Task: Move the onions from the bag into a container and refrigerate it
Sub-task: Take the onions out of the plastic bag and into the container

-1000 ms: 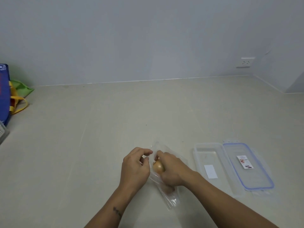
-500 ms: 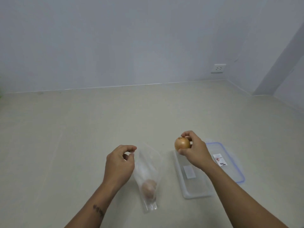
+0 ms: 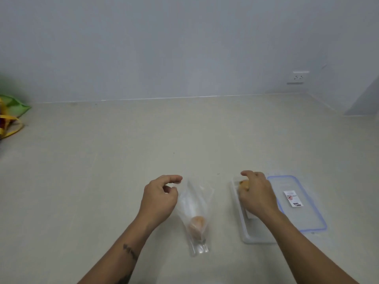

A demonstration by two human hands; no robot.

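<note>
Right hand [image 3: 257, 193] grip cups 1 onion [image 3: 244, 184] inside container [image 3: 249, 236]; left hand [image 3: 159, 196] grip pinches bag [image 3: 194, 201].

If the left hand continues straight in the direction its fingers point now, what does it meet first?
Probably the clear bag: the left hand points its fingers right at the bag's open top edge, seemingly pinching it already, though blur hides exact contact.

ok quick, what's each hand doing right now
Left hand: pinching the bag mouth, holding it open.
Right hand: closed on an onion, lowering it into the container.
</note>
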